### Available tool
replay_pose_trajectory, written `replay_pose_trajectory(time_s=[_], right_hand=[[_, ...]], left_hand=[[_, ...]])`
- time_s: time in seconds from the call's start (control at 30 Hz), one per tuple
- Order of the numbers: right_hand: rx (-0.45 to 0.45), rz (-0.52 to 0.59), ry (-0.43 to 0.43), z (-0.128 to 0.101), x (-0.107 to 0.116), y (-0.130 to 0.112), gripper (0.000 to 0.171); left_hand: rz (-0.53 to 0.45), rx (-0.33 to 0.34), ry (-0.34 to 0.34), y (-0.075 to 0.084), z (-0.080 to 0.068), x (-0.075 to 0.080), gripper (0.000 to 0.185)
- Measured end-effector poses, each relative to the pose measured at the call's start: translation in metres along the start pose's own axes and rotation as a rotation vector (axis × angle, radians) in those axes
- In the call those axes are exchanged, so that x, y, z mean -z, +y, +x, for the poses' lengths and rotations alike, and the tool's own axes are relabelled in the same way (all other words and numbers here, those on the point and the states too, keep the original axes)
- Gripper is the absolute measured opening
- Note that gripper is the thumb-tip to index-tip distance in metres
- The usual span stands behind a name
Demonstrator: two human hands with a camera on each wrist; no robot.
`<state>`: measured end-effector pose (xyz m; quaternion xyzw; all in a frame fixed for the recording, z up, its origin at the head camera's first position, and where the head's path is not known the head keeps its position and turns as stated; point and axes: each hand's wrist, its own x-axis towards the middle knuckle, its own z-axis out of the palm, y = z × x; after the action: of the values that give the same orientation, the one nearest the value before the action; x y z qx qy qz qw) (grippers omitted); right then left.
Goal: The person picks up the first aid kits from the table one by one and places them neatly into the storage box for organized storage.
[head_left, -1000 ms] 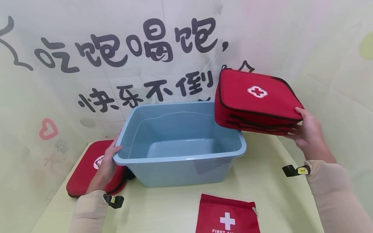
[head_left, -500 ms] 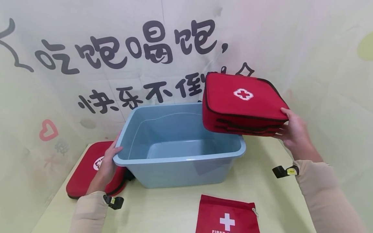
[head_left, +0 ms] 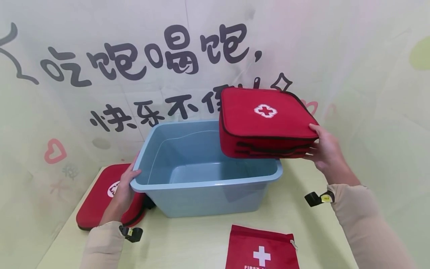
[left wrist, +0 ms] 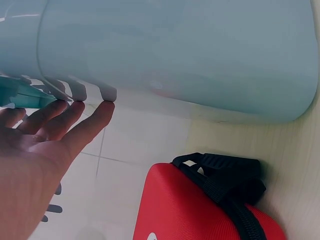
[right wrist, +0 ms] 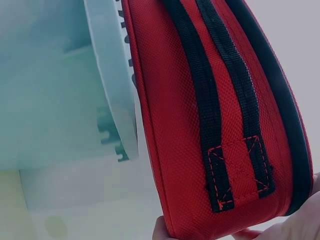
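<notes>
A red first-aid bag point(head_left: 265, 123) with black piping and a white-edged cross hangs over the right end of a blue plastic tub point(head_left: 205, 200). My right hand point(head_left: 327, 151) grips the bag's right end, thumb on top and fingers underneath. In the right wrist view, black webbing straps run along the side of the bag point(right wrist: 175, 115), beside the tub's rim point(right wrist: 112, 75). My left hand point(head_left: 122, 186) holds the tub's left rim with the thumb over the edge. The left wrist view has its fingertips against the outer wall of the tub point(left wrist: 175, 55).
A flat red first-aid case point(head_left: 100, 198) lies at the left, partly behind my left forearm. At the table's front is a red zip pouch point(head_left: 262, 246) with a white cross. A printed cloth backdrop point(head_left: 188, 93) stands behind the tub.
The right hand has carried the first-aid bag leftward and slightly down, from beside the tub's right end to over it. Left hand and tub stay in place.
</notes>
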<state>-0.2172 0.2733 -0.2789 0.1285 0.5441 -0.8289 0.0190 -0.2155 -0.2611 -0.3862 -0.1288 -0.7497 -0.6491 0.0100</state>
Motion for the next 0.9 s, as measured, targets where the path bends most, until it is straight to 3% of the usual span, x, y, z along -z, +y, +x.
replay_pose_trajectory(time_s=[0.1, 0.33, 0.9], right_hand=[[-0.003, -0.033, 0.007, -0.002, -0.007, 0.001, 0.033], [-0.021, -0.096, 0.031, -0.007, -0.023, 0.003, 0.063], [-0.011, -0.199, 0.029, -0.019, -0.057, 0.010, 0.070]], left_hand=[[0.000, 0.003, -0.004, 0.000, -0.001, 0.001, 0.065], [-0.008, 0.012, -0.005, 0.000, -0.002, 0.001, 0.066], [-0.037, 0.048, 0.005, 0.002, -0.002, 0.002, 0.068]])
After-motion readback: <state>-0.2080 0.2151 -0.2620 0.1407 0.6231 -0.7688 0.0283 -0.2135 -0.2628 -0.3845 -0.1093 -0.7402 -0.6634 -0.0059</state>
